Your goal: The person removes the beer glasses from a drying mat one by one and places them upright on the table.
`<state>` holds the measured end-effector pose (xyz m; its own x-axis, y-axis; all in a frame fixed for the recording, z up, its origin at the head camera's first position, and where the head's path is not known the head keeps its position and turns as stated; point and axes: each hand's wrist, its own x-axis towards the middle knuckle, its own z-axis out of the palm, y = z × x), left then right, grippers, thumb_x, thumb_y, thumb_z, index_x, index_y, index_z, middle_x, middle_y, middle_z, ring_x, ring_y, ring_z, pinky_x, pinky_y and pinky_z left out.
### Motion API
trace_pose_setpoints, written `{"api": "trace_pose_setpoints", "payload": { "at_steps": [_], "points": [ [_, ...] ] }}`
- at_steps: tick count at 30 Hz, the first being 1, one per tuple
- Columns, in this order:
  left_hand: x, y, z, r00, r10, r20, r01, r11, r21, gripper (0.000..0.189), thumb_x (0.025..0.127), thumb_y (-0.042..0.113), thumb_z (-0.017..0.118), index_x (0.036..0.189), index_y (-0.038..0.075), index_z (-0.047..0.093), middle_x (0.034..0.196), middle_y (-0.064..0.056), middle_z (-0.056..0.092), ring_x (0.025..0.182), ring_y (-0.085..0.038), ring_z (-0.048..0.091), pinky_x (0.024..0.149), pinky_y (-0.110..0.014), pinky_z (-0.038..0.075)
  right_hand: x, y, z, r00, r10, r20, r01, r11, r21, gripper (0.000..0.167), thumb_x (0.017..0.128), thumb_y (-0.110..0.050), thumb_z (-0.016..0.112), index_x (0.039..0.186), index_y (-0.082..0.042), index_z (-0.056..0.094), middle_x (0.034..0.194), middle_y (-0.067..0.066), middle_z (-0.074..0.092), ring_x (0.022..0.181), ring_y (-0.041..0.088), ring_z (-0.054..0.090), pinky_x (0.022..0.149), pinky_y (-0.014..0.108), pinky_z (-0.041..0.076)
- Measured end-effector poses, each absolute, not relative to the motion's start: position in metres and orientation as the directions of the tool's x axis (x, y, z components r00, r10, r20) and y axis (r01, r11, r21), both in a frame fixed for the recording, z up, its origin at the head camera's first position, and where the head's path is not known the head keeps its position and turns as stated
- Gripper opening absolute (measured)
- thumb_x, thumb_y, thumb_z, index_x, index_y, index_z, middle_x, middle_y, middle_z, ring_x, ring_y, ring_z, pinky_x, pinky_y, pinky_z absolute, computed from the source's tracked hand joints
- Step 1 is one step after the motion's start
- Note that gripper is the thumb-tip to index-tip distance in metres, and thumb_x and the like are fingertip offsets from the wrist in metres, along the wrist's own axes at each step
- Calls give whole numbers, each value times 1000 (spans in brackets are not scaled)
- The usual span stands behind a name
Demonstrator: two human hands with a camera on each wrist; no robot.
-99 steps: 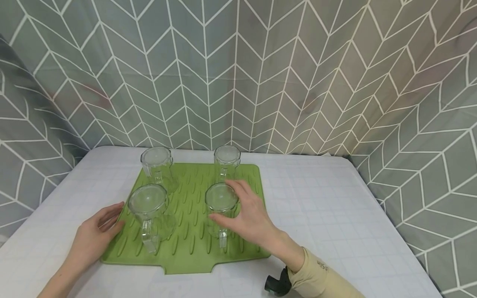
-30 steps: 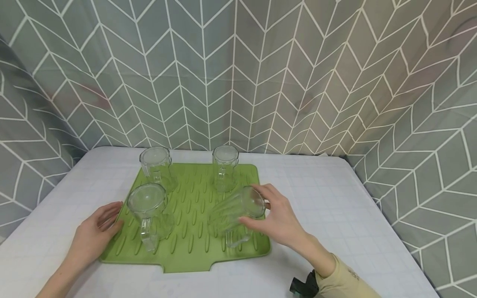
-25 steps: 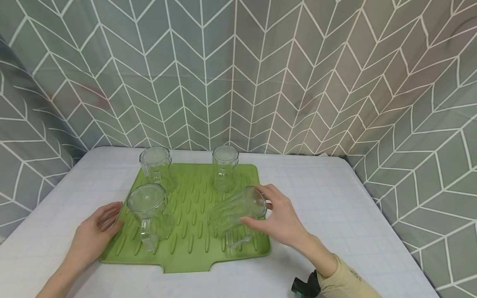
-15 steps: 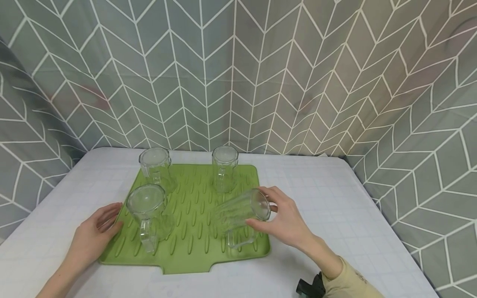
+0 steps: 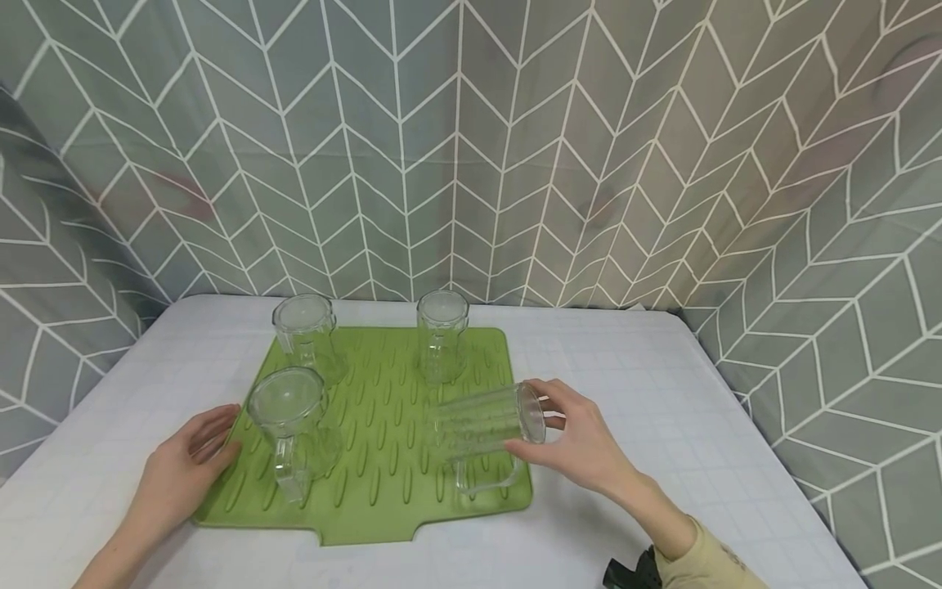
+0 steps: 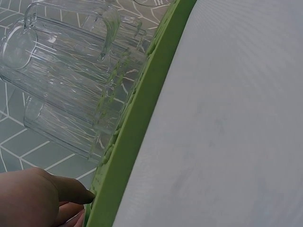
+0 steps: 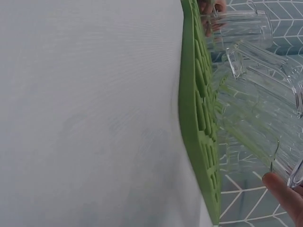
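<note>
My right hand (image 5: 581,438) grips one end of a clear glass mug (image 5: 478,421), thumb below and fingers behind. The mug is tipped well over above the right front of the green ribbed drying mat (image 5: 383,458), its handle facing me. Its tilt also shows in the right wrist view, where my thumb (image 7: 284,191) touches the rounded end. My left hand (image 5: 180,462) rests on the mat's left edge, beside the front-left glass mug (image 5: 290,409). In the left wrist view a fingertip (image 6: 85,195) lies on that edge; the other fingers are partly hidden.
Two more glass mugs stand at the back of the mat, one on the left (image 5: 305,327) and one on the right (image 5: 443,331). A white-covered table (image 5: 625,368) lies under everything. Behind it hangs a patterned curtain (image 5: 412,147). A black object (image 5: 636,570) sits by my right sleeve.
My right hand has taken the front-right mug from upright, tipped it over and drawn its held end to the right. The left hand has stayed at the mat's edge.
</note>
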<state>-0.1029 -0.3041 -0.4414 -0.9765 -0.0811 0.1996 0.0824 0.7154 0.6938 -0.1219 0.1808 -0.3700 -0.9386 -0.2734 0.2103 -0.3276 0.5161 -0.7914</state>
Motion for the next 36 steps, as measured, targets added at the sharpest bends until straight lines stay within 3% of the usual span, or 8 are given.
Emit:
{"api": "trace_pose_setpoints", "payload": {
  "at_steps": [12,16,19,22,24,26,34,36],
  "points": [
    [-102,-304,-440,-978,-82,192,74,726,684,53,98,17,65,141,-8,46,136,-35,53,97,31,34,77,7,40,-122,195,-379,-962,-265,68,-186,454,-871,78,74,-27,89,140,-6,52,130,15,60,112,31,65,92,26,58],
    [-102,-304,-439,-979,-89,183,57,742,667,53,98,16,64,141,-8,45,137,-35,53,116,-6,63,77,8,39,-123,198,-381,-958,-285,38,-158,412,-898,78,76,-23,88,140,-3,50,128,19,61,111,32,66,90,27,59],
    [-102,-303,-439,-979,-90,180,53,748,662,52,99,16,63,141,-8,45,137,-35,52,119,-47,57,76,8,38,-124,201,-381,-953,-302,11,-126,364,-923,78,77,-20,87,142,-2,48,129,22,60,111,31,66,87,27,60],
    [-103,-303,-440,-978,-85,192,67,738,671,52,98,14,64,141,-7,46,137,-35,53,118,-11,64,78,8,38,-126,203,-382,-953,-303,-19,-80,311,-947,81,77,-16,87,144,0,44,130,25,59,112,32,66,86,26,60],
    [-103,-303,-440,-975,-82,208,82,735,673,51,97,14,65,140,-7,47,136,-34,54,108,17,53,78,8,38,-127,204,-382,-953,-301,-39,-48,274,-961,83,76,-13,87,145,2,43,130,26,58,113,34,66,86,26,60],
    [-103,-303,-441,-974,-78,214,90,731,677,51,97,14,66,140,-6,48,136,-34,55,98,30,35,78,8,39,-128,204,-382,-954,-295,-53,-21,240,-971,84,76,-12,86,145,3,42,129,27,59,112,35,65,87,27,60],
    [-103,-303,-442,-976,-83,204,77,739,669,51,97,15,65,140,-6,48,136,-33,55,105,21,48,78,7,40,-132,205,-383,-959,-277,-63,10,187,-982,78,76,-12,84,143,0,46,129,23,61,111,31,66,91,29,58],
    [-103,-303,-442,-976,-87,197,67,749,659,51,97,15,65,140,-6,48,136,-33,55,112,3,60,77,8,40,-133,205,-384,-960,-274,-64,14,182,-983,76,76,-12,84,142,-2,47,130,21,61,112,29,65,92,30,57]
  ]
}}
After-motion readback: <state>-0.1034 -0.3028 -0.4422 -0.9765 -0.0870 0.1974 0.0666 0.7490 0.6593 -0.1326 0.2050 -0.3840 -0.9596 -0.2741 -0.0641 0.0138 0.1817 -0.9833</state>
